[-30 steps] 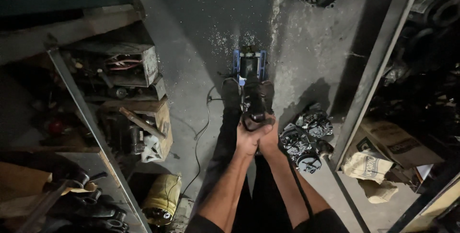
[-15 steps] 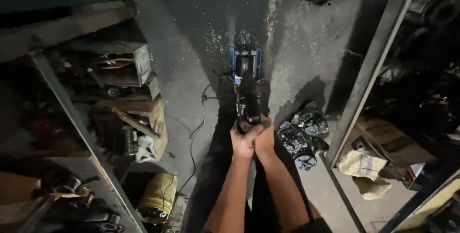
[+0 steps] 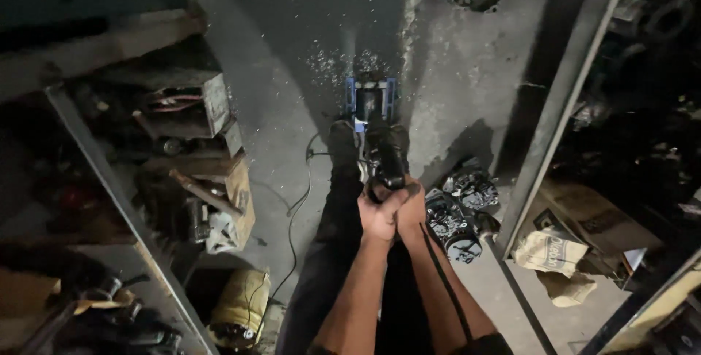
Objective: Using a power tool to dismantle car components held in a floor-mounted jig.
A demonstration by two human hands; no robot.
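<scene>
Both hands gripping dark power tool, blue block w/ sparks

A dim, cluttered workshop or repair garage with a stained grey concrete floor. Left of the floor, metal shelving holds worn wooden boxes and greasy tools. Dark engine parts lie on it, and metal shavings are scattered across it.
</scene>
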